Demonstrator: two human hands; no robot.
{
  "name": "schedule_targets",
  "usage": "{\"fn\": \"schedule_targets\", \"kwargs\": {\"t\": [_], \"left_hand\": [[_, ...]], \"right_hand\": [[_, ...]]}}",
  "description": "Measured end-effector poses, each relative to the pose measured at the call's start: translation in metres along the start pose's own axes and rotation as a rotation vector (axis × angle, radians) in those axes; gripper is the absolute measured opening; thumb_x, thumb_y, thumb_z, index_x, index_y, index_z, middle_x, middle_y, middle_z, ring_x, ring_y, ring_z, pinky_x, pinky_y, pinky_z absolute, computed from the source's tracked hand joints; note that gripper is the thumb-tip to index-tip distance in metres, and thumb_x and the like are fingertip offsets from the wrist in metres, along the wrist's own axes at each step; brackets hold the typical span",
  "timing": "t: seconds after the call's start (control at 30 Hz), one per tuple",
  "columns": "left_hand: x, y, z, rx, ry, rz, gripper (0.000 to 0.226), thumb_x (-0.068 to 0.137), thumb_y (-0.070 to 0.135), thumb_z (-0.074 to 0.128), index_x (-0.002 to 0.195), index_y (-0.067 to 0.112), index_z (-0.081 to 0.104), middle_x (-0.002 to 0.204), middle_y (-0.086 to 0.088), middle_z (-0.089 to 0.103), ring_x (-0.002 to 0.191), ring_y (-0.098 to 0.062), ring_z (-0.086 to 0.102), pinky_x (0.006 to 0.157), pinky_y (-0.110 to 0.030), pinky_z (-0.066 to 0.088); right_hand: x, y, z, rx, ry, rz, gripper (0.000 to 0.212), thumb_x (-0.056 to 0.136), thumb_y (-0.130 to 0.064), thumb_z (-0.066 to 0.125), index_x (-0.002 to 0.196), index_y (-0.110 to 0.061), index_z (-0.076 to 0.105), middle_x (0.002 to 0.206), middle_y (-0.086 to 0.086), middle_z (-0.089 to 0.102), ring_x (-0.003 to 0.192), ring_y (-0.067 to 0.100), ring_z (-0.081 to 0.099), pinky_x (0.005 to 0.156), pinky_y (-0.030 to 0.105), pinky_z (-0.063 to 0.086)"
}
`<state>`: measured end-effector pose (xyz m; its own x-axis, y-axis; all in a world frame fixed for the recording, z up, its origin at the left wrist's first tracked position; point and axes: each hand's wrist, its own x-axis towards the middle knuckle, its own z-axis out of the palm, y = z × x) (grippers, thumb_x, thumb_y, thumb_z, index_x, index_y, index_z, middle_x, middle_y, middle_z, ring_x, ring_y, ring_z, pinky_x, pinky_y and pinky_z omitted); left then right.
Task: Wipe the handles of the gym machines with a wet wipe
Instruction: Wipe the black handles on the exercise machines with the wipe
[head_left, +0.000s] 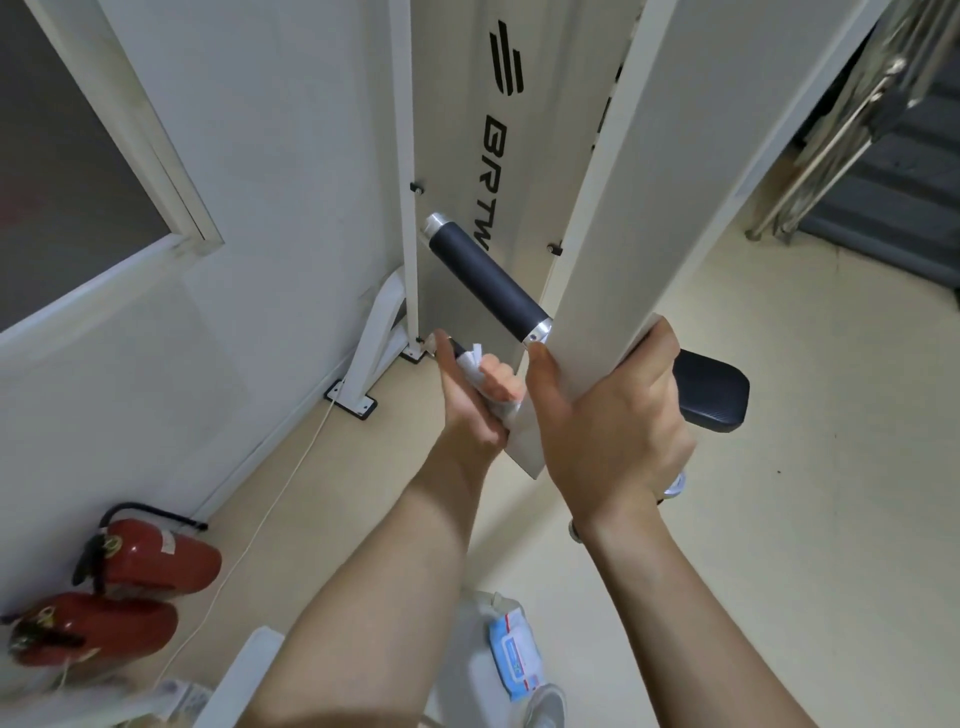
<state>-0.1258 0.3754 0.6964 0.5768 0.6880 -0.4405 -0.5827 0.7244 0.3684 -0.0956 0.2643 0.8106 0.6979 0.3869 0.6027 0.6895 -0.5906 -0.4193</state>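
Observation:
A white gym machine arm slants down through the middle of the view. From it juts a black handle with silver end caps, bare and untouched. Just below that handle my left hand is closed around a second, lower handle that is almost wholly hidden, with a crumpled white wet wipe pressed between palm and grip. My right hand grips the lower end of the white arm, thumb on its front face. A black pad shows behind my right hand.
The machine's white weight-stack cover stands against the wall, its foot bolted to the beige floor. Two red fire extinguishers lie at the lower left. A pack of wet wipes lies on something white below my arms. Metal railings stand at the upper right.

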Motion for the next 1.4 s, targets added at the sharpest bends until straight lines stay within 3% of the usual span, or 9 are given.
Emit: {"fn": "schedule_targets", "kwargs": {"t": [0.2,0.27,0.3,0.33,0.37,0.43,0.73,1.03,1.4], "left_hand": [[0.012,0.034,0.024,0.021,0.234,-0.062,0.061,0.073,0.073,0.070,0.110,0.026,0.060,0.060,-0.002,0.035,0.047,-0.013,0.037,0.057,-0.022,0.056],[0.012,0.048,0.023,0.003,0.213,-0.021,0.079,0.080,0.075,0.061,0.141,0.025,0.055,0.048,0.005,0.029,0.041,-0.008,0.029,0.092,-0.034,0.044],[0.012,0.051,0.019,-0.014,0.160,0.005,0.078,0.078,0.080,0.057,0.127,0.019,0.066,0.044,0.007,0.028,0.038,-0.008,0.028,0.099,-0.035,0.023],[0.010,0.050,0.015,-0.052,0.090,0.013,0.072,0.076,0.085,0.054,0.087,0.015,0.068,0.043,0.008,0.027,0.036,-0.008,0.026,0.049,-0.023,-0.002],[0.010,0.044,0.010,-0.092,0.050,0.037,0.069,0.074,0.088,0.051,0.062,0.020,0.049,0.043,0.009,0.024,0.036,-0.009,0.023,0.046,-0.013,0.037],[0.008,0.025,0.002,-0.118,-0.019,0.056,0.068,0.076,0.087,0.049,0.052,0.025,0.032,0.048,0.009,0.016,0.040,-0.010,0.014,0.043,-0.020,0.015],[0.030,0.011,0.006,0.265,0.282,-0.148,0.046,0.095,0.019,0.058,0.062,0.022,0.026,0.046,0.007,0.027,0.032,-0.010,0.030,0.039,-0.013,0.031],[0.021,0.010,-0.022,0.050,0.090,0.061,0.033,0.080,0.020,0.072,0.071,0.024,0.041,0.070,0.004,0.036,0.063,-0.011,0.041,0.065,-0.025,0.040],[0.016,0.040,-0.001,0.068,0.115,0.054,0.041,0.083,0.011,0.055,0.053,0.023,0.029,0.046,0.009,0.033,0.042,-0.008,0.030,0.047,-0.017,0.036]], "right_hand": [[-0.001,-0.002,-0.002,0.033,-0.029,-0.011,0.079,0.075,-0.070,0.061,0.123,-0.011,0.039,0.098,0.004,0.065,0.086,0.030,0.067,0.055,0.032,0.043],[0.000,-0.007,0.002,0.031,-0.038,-0.018,0.079,0.075,-0.068,0.061,0.124,-0.009,0.041,0.097,0.004,0.065,0.084,0.028,0.067,0.054,0.031,0.043],[0.001,-0.009,0.003,0.025,-0.041,-0.016,0.080,0.075,-0.068,0.061,0.124,-0.007,0.044,0.096,0.004,0.064,0.083,0.028,0.067,0.053,0.030,0.043],[0.001,-0.011,0.004,0.014,-0.040,-0.015,0.080,0.075,-0.068,0.060,0.124,-0.005,0.047,0.096,0.004,0.065,0.082,0.027,0.068,0.053,0.030,0.044],[0.001,-0.011,0.004,0.004,-0.035,-0.017,0.081,0.075,-0.068,0.060,0.123,-0.004,0.048,0.094,0.004,0.064,0.081,0.027,0.068,0.053,0.029,0.044],[0.001,-0.008,0.002,0.001,-0.020,-0.030,0.080,0.075,-0.069,0.057,0.122,-0.006,0.045,0.093,0.004,0.064,0.081,0.026,0.068,0.053,0.030,0.045],[0.001,0.007,-0.007,0.039,-0.043,-0.044,0.081,0.075,-0.070,0.050,0.125,-0.007,0.042,0.096,0.005,0.064,0.084,0.031,0.068,0.053,0.031,0.043],[-0.004,-0.010,-0.004,0.042,-0.065,-0.022,0.082,0.074,-0.071,0.046,0.123,-0.005,0.045,0.098,0.005,0.063,0.085,0.027,0.067,0.057,0.030,0.046],[-0.002,-0.001,-0.007,0.001,-0.099,-0.037,0.081,0.075,-0.066,0.054,0.126,-0.004,0.047,0.099,0.005,0.063,0.086,0.027,0.067,0.056,0.030,0.044]]}}
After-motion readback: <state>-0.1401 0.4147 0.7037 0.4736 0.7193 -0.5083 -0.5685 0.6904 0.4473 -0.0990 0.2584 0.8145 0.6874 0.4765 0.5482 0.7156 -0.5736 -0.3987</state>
